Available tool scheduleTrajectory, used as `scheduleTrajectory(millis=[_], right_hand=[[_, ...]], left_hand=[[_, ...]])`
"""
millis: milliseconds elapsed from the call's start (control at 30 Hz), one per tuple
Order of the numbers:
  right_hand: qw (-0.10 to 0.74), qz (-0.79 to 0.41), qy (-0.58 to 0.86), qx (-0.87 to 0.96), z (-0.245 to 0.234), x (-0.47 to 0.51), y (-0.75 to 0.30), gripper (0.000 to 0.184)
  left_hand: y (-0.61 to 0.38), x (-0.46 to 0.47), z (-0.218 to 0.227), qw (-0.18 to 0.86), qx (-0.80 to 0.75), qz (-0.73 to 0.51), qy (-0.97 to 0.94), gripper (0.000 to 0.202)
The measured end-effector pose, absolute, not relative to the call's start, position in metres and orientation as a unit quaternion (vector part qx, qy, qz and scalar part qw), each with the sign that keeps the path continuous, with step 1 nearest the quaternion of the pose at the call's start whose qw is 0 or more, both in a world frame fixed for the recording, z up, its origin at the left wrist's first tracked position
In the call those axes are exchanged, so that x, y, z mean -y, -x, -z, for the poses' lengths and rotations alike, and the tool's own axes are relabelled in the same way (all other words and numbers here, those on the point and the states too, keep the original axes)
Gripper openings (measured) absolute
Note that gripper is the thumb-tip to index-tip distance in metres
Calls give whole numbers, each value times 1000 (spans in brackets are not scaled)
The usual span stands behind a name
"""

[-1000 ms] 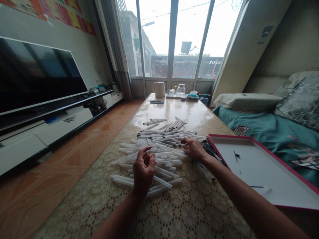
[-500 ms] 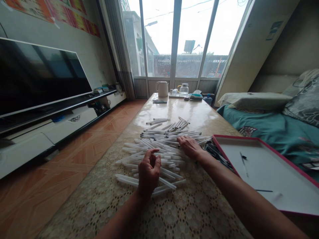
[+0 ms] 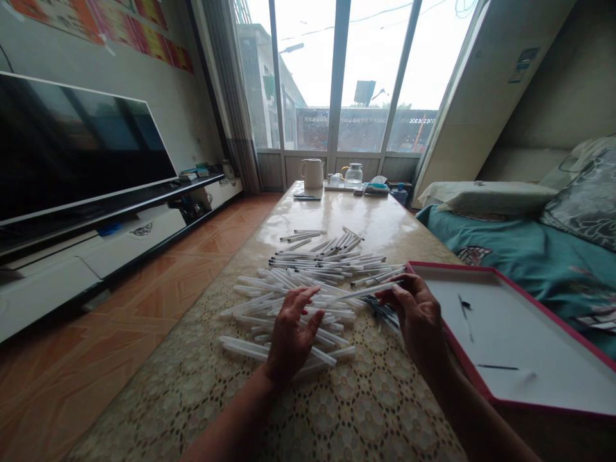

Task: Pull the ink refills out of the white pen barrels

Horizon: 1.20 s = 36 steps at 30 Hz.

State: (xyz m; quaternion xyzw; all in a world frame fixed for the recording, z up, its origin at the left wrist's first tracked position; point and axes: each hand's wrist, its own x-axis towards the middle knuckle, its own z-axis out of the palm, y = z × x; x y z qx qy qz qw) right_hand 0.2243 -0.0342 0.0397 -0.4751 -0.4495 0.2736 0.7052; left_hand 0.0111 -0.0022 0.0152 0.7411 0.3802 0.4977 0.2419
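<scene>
A white pen barrel (image 3: 363,292) is pinched in my right hand (image 3: 418,314), which is raised near the tray's left edge and points the barrel leftward. Below those fingers lies a heap of thin dark pen parts (image 3: 384,310), partly hidden by the hand. My left hand (image 3: 294,327) hovers over the pile of white pen barrels (image 3: 250,308), its thumb and fingers apart and nothing visible in them. Behind that pile are rows of white pens with dark ends (image 3: 332,262), lying on the table.
A shallow red-rimmed tray (image 3: 539,346) holds a few dark thin pieces on the right. At the table's far end stand a pitcher (image 3: 314,173), a glass jug (image 3: 354,174) and a tissue pack (image 3: 376,187). Patterned cloth covers the table (image 3: 356,410); a bed (image 3: 505,237) is alongside.
My right hand has moved right and nearer from the dark-ended pens, and now a white barrel shows in its fingers. My left hand has opened a little and shifted slightly right.
</scene>
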Motion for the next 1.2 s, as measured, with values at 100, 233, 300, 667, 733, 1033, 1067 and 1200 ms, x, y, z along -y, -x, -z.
scheduleTrajectory(millis=[100,233,300,667,733,1033,1067,1200], right_hand=[[714,-388,439,384,-30,44,-218,13],[666,-405,467,418,-20,45,-222,12],[625,-278,532,499,-19,46,-228,14],[258,-60,489,831,-24,58,-210,16],[252,-83,490,831,-18,59,-209,18],[208,16,502,839,-18,56,-205,21],[206,30,497,842,-21,56,-205,20],[208,65,489,845,-31,59,-201,21]], left_hand=[[-12,4,-14,266,-363,-464,-763,32],[-11,5,-15,273,-363,-449,-769,19],[-10,5,-18,265,-368,-446,-771,17],[-11,9,-20,246,-335,-346,-841,23],[-11,9,-21,266,-329,-334,-842,24],[-17,13,-26,375,-398,-348,-762,43],[-17,13,-26,394,-397,-356,-749,44],[-18,13,-26,452,-391,-376,-707,43]])
